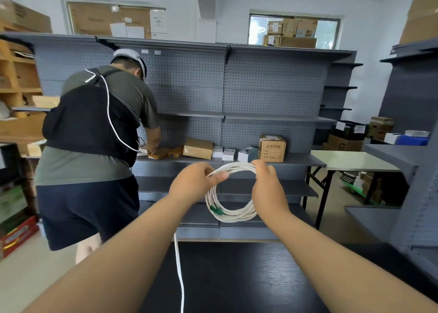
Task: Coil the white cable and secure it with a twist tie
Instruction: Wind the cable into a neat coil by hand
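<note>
The white cable (233, 212) hangs in a round coil of several loops in front of me, above the black table. Green connector ends (216, 210) sit at the coil's lower left. My left hand (194, 182) pinches the top of the coil between thumb and fingers. My right hand (266, 184) grips the coil's upper right side, with the loops passing through its fist. I see no twist tie; it may be hidden in a hand.
A black table (237, 277) lies below my arms, and a thin white cord (179, 270) hangs down over it. A person (94, 151) bends at the grey pegboard shelving (237, 113) to my left. Boxes (271, 148) stand on a shelf. A folding table (350, 161) is at the right.
</note>
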`<action>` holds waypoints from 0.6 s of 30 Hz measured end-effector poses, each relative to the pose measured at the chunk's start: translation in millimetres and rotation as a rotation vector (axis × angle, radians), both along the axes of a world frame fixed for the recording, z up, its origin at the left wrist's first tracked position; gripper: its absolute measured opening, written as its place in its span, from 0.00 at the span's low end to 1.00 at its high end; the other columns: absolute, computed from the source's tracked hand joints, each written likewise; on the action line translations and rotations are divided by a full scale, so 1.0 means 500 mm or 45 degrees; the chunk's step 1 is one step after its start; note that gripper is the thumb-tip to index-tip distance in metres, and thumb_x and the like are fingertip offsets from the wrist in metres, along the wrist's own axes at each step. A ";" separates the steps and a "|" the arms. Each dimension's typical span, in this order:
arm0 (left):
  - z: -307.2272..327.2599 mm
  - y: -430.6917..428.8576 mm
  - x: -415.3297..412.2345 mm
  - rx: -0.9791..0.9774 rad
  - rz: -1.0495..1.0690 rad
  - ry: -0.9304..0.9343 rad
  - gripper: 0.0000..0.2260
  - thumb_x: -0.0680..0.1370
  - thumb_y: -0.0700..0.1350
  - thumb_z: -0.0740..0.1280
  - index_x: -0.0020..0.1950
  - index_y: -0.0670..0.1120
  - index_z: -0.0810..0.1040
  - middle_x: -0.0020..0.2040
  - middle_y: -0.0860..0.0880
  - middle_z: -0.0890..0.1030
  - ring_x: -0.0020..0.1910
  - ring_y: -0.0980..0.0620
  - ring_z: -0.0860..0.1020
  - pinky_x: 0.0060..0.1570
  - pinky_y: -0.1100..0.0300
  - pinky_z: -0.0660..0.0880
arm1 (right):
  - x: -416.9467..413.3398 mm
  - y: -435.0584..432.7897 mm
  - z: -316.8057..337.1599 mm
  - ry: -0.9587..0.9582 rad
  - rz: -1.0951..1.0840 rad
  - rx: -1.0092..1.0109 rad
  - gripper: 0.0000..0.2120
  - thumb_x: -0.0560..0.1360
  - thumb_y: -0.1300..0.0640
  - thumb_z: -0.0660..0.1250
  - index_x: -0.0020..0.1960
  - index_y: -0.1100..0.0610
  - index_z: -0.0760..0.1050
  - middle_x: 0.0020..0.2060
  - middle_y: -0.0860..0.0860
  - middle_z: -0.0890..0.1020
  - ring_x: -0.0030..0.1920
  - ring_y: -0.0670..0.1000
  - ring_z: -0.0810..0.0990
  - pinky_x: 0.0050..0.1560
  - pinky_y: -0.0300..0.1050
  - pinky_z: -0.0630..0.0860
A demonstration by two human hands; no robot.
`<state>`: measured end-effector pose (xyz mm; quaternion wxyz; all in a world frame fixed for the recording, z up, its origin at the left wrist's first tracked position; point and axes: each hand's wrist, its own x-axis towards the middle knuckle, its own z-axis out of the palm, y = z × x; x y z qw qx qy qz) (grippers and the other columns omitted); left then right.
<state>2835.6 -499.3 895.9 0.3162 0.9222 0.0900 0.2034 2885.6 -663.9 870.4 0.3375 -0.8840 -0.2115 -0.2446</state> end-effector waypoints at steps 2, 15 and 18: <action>0.019 0.017 0.002 0.082 -0.035 -0.021 0.23 0.71 0.67 0.62 0.48 0.47 0.78 0.42 0.52 0.79 0.45 0.50 0.77 0.45 0.55 0.73 | -0.001 -0.008 -0.004 -0.008 0.007 -0.102 0.21 0.73 0.71 0.49 0.61 0.53 0.63 0.47 0.53 0.66 0.36 0.56 0.70 0.34 0.47 0.66; -0.023 -0.026 0.000 -0.799 -0.200 0.106 0.28 0.73 0.68 0.58 0.41 0.46 0.84 0.42 0.50 0.85 0.47 0.52 0.79 0.46 0.57 0.70 | -0.004 0.003 -0.002 0.027 0.002 0.025 0.20 0.75 0.70 0.50 0.61 0.54 0.65 0.47 0.53 0.68 0.39 0.54 0.70 0.39 0.46 0.67; -0.030 -0.037 0.002 -0.928 -0.250 0.055 0.27 0.75 0.65 0.58 0.40 0.44 0.83 0.39 0.49 0.85 0.46 0.51 0.81 0.49 0.56 0.74 | 0.000 0.001 -0.004 0.098 -0.022 0.110 0.20 0.75 0.70 0.51 0.62 0.54 0.65 0.47 0.53 0.69 0.41 0.53 0.71 0.39 0.48 0.71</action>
